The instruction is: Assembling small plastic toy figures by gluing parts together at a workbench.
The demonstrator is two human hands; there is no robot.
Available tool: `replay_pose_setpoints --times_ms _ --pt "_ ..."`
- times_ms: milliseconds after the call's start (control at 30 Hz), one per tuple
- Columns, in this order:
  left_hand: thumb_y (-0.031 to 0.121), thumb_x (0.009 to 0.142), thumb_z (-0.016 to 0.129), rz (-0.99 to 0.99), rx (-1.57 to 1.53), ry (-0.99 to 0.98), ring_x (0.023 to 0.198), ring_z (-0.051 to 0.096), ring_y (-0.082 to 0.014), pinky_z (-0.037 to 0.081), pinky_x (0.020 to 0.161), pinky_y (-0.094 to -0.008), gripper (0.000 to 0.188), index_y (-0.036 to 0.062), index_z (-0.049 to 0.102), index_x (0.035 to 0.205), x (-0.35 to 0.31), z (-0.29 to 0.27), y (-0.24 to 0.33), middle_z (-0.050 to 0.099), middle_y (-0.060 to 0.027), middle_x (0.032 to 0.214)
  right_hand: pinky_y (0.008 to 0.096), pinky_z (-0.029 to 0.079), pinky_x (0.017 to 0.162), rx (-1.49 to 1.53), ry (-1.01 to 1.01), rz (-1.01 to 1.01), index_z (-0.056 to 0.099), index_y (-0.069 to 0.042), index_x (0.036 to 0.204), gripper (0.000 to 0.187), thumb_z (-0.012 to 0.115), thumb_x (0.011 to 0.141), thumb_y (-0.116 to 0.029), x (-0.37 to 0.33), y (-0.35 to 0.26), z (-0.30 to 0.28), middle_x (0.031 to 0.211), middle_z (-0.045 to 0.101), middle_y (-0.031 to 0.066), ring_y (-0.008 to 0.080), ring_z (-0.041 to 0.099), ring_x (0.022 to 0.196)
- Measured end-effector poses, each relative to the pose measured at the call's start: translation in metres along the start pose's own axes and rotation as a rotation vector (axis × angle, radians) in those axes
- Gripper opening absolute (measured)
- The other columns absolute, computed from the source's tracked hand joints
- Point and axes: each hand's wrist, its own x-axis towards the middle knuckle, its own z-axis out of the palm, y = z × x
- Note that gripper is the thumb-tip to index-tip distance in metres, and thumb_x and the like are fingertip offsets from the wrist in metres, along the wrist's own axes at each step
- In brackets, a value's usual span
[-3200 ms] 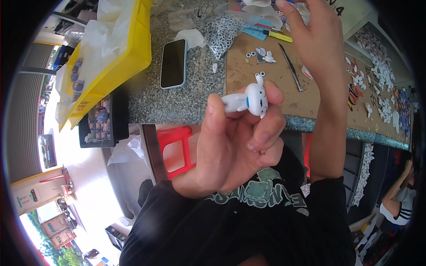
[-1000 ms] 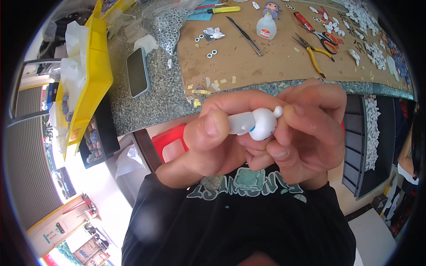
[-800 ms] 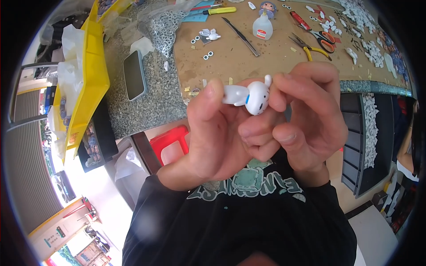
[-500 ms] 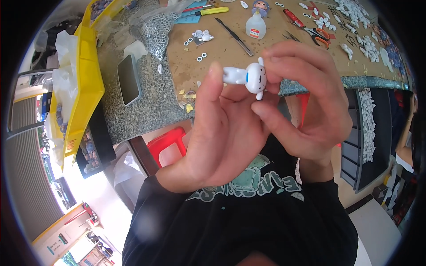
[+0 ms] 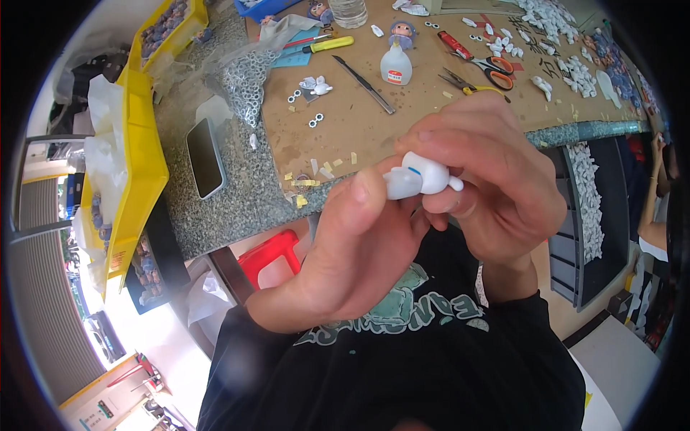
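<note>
A small white figurine with a blue band at its neck lies sideways between my two hands, above the table's front edge. My left hand is closed on its body, thumb at the lower end. My right hand pinches the head end between thumb and fingers. The figurine's face is turned out of sight. Beyond the hands on the brown board stand a small clear bottle with a red label and a purple-hooded doll. A craft knife lies left of the bottle.
Pliers and orange-handled scissors lie beyond my right hand. A phone and a bag of small rings rest at the left, beside a yellow bin. White parts are heaped at the far right.
Both hands have lowered slightly with the figurine. It has been turned, so its face no longer shows, and my right fingers have closed around its head. The view has shifted a little.
</note>
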Motion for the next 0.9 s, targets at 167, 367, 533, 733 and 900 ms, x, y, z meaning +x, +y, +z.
replay_pose_setpoints --times_ms 167,367,533,733,900 --pt "0.061 0.086 0.050 0.081 0.187 -0.024 0.109 0.046 -0.0180 0.033 0.096 -0.0353 0.072 -0.0056 0.052 0.115 0.006 -0.004 0.000 0.051 -0.0104 0.113 0.0343 0.045 0.067 0.033 -0.012 -0.002 0.066 0.004 0.094 0.040 0.066 0.082 -0.034 0.003 -0.002 -0.004 0.084 0.066 0.0138 0.0249 0.059 0.075" --pt "0.061 0.082 0.059 0.139 0.000 -0.120 0.111 0.048 -0.0199 0.034 0.098 -0.0378 0.076 -0.0053 0.053 0.118 0.004 -0.009 -0.006 0.054 -0.0102 0.113 0.0341 0.044 0.067 0.075 -0.013 0.016 0.066 0.004 0.093 0.040 0.066 0.082 -0.034 0.003 -0.008 -0.004 0.084 0.066 0.0130 0.0246 0.059 0.075" --pt "0.059 0.080 0.063 0.116 0.188 -0.051 0.114 0.049 -0.0201 0.033 0.101 -0.0377 0.078 -0.0039 0.052 0.123 0.011 -0.016 -0.005 0.056 -0.0112 0.117 0.0331 0.043 0.071 0.170 -0.063 0.126 0.067 0.002 0.093 0.035 0.064 0.084 -0.032 0.001 -0.004 -0.008 0.082 0.066 0.0122 0.0237 0.057 0.079" --pt "0.036 0.085 0.068 0.270 0.369 -0.051 0.107 0.056 -0.0203 0.042 0.094 -0.0361 0.055 -0.0048 0.056 0.120 0.013 -0.027 -0.003 0.057 -0.0137 0.117 0.0320 0.042 0.072 0.406 -0.045 0.403 0.067 0.003 0.095 0.037 0.066 0.084 -0.032 -0.008 -0.007 -0.012 0.102 0.056 0.0154 0.0184 0.054 0.082" --pt "0.049 0.087 0.058 0.115 0.174 -0.046 0.103 0.053 -0.0182 0.041 0.090 -0.0343 0.061 -0.0036 0.055 0.118 0.005 -0.028 -0.009 0.056 -0.0114 0.113 0.0328 0.045 0.073 0.475 -0.104 0.527 0.064 0.006 0.103 0.036 0.068 0.083 -0.024 -0.003 -0.017 -0.015 0.107 0.051 0.0151 0.0180 0.054 0.083"
